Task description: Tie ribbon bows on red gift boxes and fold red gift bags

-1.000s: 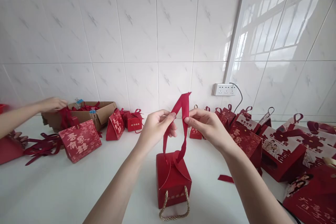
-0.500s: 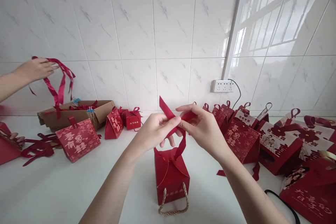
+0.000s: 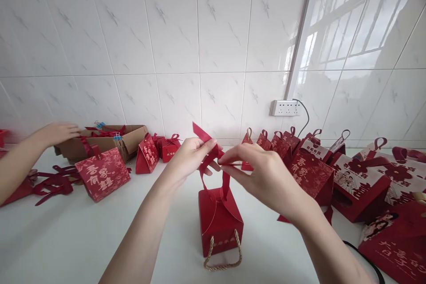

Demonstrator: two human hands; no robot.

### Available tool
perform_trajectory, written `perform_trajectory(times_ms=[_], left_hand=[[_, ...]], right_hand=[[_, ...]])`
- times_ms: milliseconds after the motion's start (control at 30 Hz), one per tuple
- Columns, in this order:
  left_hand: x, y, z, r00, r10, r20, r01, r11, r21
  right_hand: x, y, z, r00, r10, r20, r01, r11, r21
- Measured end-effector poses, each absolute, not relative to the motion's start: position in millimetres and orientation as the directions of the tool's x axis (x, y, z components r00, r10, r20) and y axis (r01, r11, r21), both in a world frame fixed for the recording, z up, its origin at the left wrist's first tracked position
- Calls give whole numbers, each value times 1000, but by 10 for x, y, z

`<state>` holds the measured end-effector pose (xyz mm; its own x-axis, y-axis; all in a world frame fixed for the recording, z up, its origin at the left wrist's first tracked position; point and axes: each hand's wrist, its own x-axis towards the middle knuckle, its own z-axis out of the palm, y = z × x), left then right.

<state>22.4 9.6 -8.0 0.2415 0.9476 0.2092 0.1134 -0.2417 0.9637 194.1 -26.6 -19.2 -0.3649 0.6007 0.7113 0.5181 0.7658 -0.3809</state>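
A small red box (image 3: 221, 226) with a gold rope handle (image 3: 222, 267) stands upright on the white table in front of me. From its top rises a red ribbon (image 3: 226, 184), partly looped above the box. My left hand (image 3: 191, 159) pinches the ribbon, and one cut end sticks up beyond its thumb. To the right of it, my right hand (image 3: 258, 171) is closed on another part of the ribbon, fingertips close to the left ones. Fingers partly hide the crossing of the ribbon.
Another person's hand (image 3: 60, 133) reaches to a cardboard box (image 3: 133, 141) of ribbons at the left. Red gift boxes (image 3: 104, 175) stand at the left, and several more (image 3: 308, 173) line the right. A socket strip (image 3: 286, 108) is on the tiled wall.
My right hand has turned and drawn slightly right with the ribbon; my left hand still holds its part. The other person's hand has lowered to the cardboard box.
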Motion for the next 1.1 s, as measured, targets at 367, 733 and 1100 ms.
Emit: perform_trajectory(times_ms=[367,733,1100], left_hand=[[188,118,-106,343,899,272,184,-348,919],[193,-55,-118,400,832,385,579,-555,598],[98,-113,-46,323,829,457,668,-541,511]], right_hand=[[1983,-112,-193,-336,693,638,540,697,-472],[1947,12,-307,-507,753,419,489,651,-580],[2106,-92,-164,-470,764,442,565,645,-515]])
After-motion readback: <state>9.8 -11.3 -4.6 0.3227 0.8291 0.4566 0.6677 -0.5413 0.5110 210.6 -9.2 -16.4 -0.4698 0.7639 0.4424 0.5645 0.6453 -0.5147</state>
